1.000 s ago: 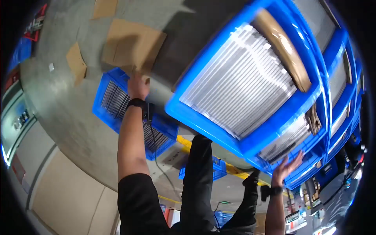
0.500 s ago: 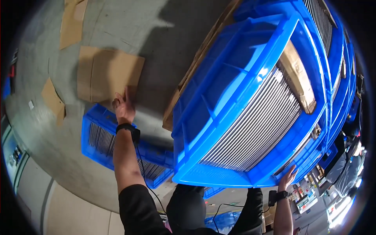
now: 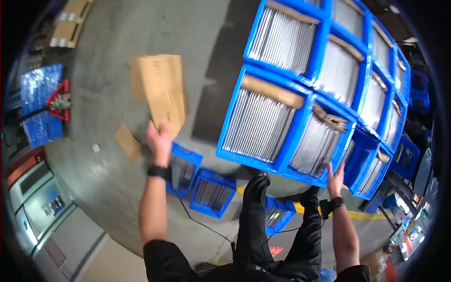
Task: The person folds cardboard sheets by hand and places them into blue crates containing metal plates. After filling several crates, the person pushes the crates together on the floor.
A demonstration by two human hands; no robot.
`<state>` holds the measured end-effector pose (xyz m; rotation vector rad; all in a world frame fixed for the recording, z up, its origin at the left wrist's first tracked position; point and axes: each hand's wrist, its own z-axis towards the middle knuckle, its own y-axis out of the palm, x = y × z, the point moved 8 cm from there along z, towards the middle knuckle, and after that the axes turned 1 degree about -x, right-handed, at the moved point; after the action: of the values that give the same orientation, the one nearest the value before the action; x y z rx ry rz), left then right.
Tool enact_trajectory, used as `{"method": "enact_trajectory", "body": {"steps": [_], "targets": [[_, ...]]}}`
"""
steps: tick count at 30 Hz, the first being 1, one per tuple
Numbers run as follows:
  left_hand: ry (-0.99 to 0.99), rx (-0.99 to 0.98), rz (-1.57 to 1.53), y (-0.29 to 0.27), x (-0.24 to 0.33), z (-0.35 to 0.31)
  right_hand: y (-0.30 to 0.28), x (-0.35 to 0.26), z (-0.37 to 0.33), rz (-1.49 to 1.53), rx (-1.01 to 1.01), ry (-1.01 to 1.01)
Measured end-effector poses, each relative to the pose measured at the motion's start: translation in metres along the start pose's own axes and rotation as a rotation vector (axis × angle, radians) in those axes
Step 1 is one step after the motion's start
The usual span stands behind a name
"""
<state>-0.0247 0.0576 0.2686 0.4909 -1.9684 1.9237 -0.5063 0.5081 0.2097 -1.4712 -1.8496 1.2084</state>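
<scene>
My left hand (image 3: 160,141) is closed on the near end of a folded brown cardboard sheet (image 3: 164,87), lifted above the floor. More cardboard lies behind and under it. My right hand (image 3: 335,181) touches the near wall of a blue crate (image 3: 305,177), its fingers stretched out and apart. That crate holds a row of thin silvery plates (image 3: 315,145) and some crumpled brown paper (image 3: 329,117). The crate to its left (image 3: 225,152) holds similar upright plates (image 3: 258,127), with a rolled piece of cardboard (image 3: 272,91) along its far side.
Several more blue crates (image 3: 324,70) with plates stand packed together behind. Smaller-looking blue crates (image 3: 213,192) sit on the floor near my legs, one of them (image 3: 279,214) by my feet. A cardboard scrap (image 3: 127,143) lies at left, and a red-framed cart (image 3: 58,101) stands farther left.
My left hand has taken hold of the cardboard and raised it. My view has pulled up and back, so more crates and my legs show. My right hand remains at the crates' near side.
</scene>
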Motion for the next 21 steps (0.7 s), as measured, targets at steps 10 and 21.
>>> {"method": "enact_trajectory", "body": {"steps": [10, 21], "targets": [[0.871, -0.462, -0.191, -0.134, 0.438, -0.338, -0.185, -0.143, -0.168, 1.441, -0.77, -0.34], [-0.199, -1.614, -1.124, -0.111, 0.549, -0.314, -0.391, 0.162, -0.129, 1.692, -0.54, -0.172]]}}
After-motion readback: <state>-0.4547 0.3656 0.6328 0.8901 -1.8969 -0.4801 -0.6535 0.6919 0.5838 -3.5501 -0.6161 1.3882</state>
